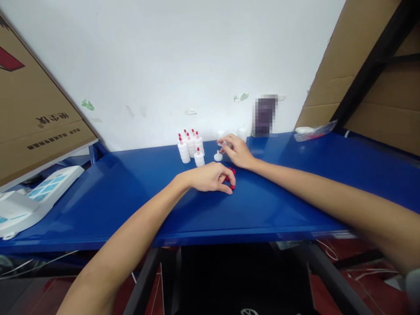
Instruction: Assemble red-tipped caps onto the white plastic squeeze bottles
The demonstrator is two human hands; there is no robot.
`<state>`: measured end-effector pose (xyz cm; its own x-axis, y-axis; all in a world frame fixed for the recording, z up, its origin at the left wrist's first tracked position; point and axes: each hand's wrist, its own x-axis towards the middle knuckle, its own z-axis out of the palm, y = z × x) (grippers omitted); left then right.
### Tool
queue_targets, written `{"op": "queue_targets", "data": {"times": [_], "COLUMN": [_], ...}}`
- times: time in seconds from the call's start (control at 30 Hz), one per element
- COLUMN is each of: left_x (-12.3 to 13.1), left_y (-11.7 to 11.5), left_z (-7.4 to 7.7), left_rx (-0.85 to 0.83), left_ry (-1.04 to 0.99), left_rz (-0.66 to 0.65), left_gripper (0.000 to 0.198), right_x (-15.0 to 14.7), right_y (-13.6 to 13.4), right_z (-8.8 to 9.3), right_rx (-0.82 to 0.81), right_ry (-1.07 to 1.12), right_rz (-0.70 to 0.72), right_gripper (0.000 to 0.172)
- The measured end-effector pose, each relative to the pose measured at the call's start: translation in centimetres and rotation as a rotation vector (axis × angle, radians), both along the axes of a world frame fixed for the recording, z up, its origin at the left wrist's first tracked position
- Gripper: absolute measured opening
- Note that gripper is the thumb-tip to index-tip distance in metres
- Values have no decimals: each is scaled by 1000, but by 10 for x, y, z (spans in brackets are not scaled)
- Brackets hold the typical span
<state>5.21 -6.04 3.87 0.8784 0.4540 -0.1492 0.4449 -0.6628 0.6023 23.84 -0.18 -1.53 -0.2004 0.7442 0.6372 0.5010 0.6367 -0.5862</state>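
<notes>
My left hand (215, 177) rests low over the blue table. Its thumb and forefinger close on a small red cap (232, 187), and more red caps (232, 170) lie just past its fingers. Farther back, my right hand (239, 151) has its fingertips pinched around a white nozzle lid, mostly covered by the fingers. Another white nozzle lid (218, 156) stands upright on the table beside that thumb. To the left, several white squeeze bottles (184, 153) with red tips stand grouped, and one red-tipped bottle (199, 158) is nearer me.
White bottles (243, 133) stand by the wall behind my right hand. A pixelated dark object (265, 116) leans there. A plastic bag (315, 131) lies at the back right. A white-and-blue plastic device (42, 192) sits on the left, below a large cardboard box (39, 100).
</notes>
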Motion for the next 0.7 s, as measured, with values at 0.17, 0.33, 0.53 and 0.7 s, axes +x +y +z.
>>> {"op": "queue_targets", "data": {"times": [0.17,0.33,0.53,0.7], "left_x": [1,0,0,1], "left_y": [0,3,5,3], "left_z": [-1,-4,-6,-4], "left_rx": [0,-17,-33,-34], "left_ry": [-6,-10,-22,-10], "left_rz": [-11,-9,4,14], "left_gripper": [30,32,32,31], "right_x": [1,0,-2,-8], "right_y": [-1,0,3,3], "right_z": [1,-1,-1,6], "right_rx": [3,-2,-19,-18], "right_ry": [-2,-56,-97,-120], "right_rz": [45,153,153,161], "right_gripper": [36,34,32,30]}}
